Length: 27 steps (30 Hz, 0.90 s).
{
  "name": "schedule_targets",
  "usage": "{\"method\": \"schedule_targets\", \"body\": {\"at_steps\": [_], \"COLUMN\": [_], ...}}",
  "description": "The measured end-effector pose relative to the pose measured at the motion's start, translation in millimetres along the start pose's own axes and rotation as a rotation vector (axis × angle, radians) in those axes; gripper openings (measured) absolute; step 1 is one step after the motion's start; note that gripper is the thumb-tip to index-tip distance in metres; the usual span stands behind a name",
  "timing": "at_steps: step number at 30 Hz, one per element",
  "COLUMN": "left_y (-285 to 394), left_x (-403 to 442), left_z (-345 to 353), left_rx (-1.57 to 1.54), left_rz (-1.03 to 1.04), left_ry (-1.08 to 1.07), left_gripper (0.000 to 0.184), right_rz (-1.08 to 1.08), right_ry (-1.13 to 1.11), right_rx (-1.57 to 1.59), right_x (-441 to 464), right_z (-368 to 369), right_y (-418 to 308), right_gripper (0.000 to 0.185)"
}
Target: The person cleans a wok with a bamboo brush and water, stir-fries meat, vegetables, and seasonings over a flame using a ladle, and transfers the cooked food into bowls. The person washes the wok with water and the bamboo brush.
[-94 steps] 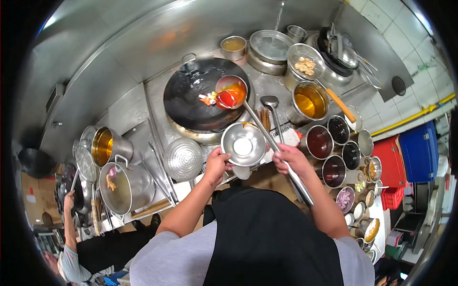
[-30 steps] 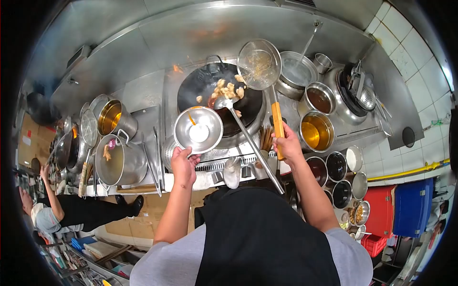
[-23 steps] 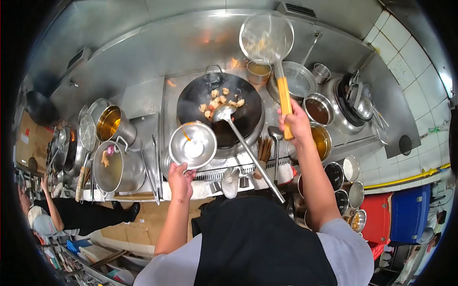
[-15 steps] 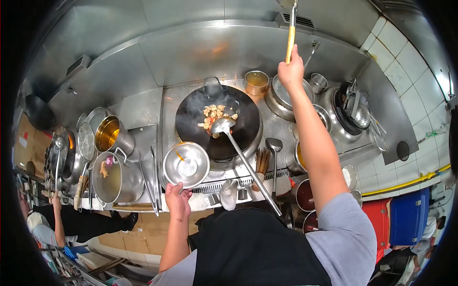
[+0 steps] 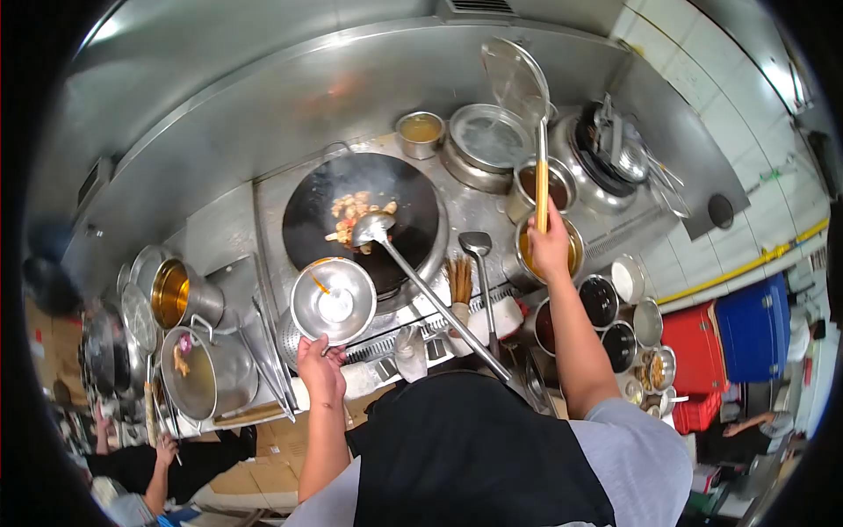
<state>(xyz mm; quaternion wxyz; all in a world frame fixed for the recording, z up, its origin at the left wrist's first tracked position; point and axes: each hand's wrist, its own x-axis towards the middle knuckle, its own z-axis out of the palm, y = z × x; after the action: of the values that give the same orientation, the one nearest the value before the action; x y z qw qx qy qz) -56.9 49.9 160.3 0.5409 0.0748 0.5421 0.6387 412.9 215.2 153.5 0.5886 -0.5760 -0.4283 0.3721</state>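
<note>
My left hand [image 5: 321,373] grips the near rim of a steel bowl [image 5: 347,294], which has a streak of orange sauce inside. The bowl is tilted at the front left edge of the black wok [image 5: 408,189]. Pieces of browned food [image 5: 351,211] lie in the wok under light steam. A long-handled ladle [image 5: 435,299] rests with its head on the food and its handle over the stove's front edge; neither hand touches it. My right hand [image 5: 549,241] is closed round the wooden handle of a mesh strainer [image 5: 518,79], held up above the pots on the right.
A stockpot [image 5: 208,378] and a pot of amber oil [image 5: 171,294] stand left. A spatula [image 5: 479,250] and a bamboo brush [image 5: 459,279] lie right of the wok. Sauce containers [image 5: 599,303] line the right side. A co-worker [image 5: 162,461] is at the lower left.
My right hand has come down and nearer with the strainer, whose mesh head is now in view. The whole view has shifted. My left hand still holds the bowl beside the wok.
</note>
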Motion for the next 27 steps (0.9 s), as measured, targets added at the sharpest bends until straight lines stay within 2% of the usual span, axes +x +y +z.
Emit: {"method": "schedule_targets", "body": {"at_steps": [1,3,4,6,7,9,10,11,13,15,16,17,19,20,21,23,24,26,27], "left_y": [-0.9,-2.1,-2.5,-3.9,-4.3,-3.1,0.7,5.2,10.3,17.1,19.2,21.3,22.2,23.2,26.0,31.8,35.8,39.6,40.2], "left_x": [5.9,16.7,21.8,32.7,38.5,44.9,43.4,43.4,45.3,46.9,49.9,53.6,59.4,62.0,62.6,64.9,65.6,67.5,66.7], "left_z": [3.2,12.2,17.3,26.5,30.4,38.8,44.4,46.8,44.1,34.0,26.1,16.5,-1.8,-10.7,-18.7,-29.2,-33.7,-39.9,-38.6], "left_rx": [0.018,0.054,0.082,0.137,0.167,0.168,0.152,0.135,0.102,0.134,0.139,0.145,0.156,0.153,0.161,0.141,0.154,0.172,0.179], "left_rz": [-0.018,-0.045,-0.046,-0.069,-0.069,-0.093,-0.092,-0.086,-0.081,-0.072,-0.076,-0.073,-0.069,-0.069,-0.073,-0.074,-0.069,-0.051,-0.034], "left_ry": [-0.023,-0.065,-0.104,-0.177,-0.217,-0.266,-0.290,-0.304,-0.312,-0.306,-0.293,-0.281,-0.240,-0.221,-0.217,-0.175,-0.177,-0.186,-0.194], "left_gripper": [0.006,0.006,0.007,0.008,0.010,0.011,0.009,0.010,0.011,0.010,0.008,0.008,0.008,0.008,0.008,0.008,0.008,0.008,0.008], "right_rz": [0.006,0.216,0.213,0.480,0.472,0.549,0.627,0.516,0.001,-0.129,-0.067,-0.039,0.180,0.176,0.101,-0.045,-0.044,0.146,0.146], "right_ry": [0.033,0.009,0.050,-0.007,-0.023,-0.071,-0.029,-0.034,0.114,-0.109,-0.298,-0.446,-0.747,-0.785,-0.638,-0.552,-0.550,-0.391,-0.382], "right_rx": [-0.006,0.211,0.210,0.348,0.441,0.330,0.067,-0.577,-1.237,-0.906,-0.857,-0.858,-0.998,-1.025,-1.052,-0.785,-0.779,-0.490,-0.489], "right_x": [-21.7,-53.1,-58.6,-63.5,-62.5,-59.2,-57.3,-60.1,-83.9,-111.1,-126.2,-150.2,-187.1,-197.6,-202.0,-218.7,-231.6,-258.3,-261.6], "right_z": [-18.7,-64.4,-84.9,-123.9,-136.3,-153.9,-150.0,-134.5,-86.2,-38.9,-13.9,16.0,76.4,89.9,106.0,99.7,98.9,93.5,87.6], "right_y": [5.4,17.8,21.4,29.2,30.3,23.6,14.4,-9.7,-41.7,-39.2,-23.6,-15.3,-24.7,-0.2,11.7,19.7,16.4,10.4,10.9], "right_gripper": [0.085,0.076,0.076,0.060,0.046,0.046,0.049,0.063,0.078,0.085,0.089,0.098,0.104,0.099,0.087,0.075,0.075,0.070,0.070]}}
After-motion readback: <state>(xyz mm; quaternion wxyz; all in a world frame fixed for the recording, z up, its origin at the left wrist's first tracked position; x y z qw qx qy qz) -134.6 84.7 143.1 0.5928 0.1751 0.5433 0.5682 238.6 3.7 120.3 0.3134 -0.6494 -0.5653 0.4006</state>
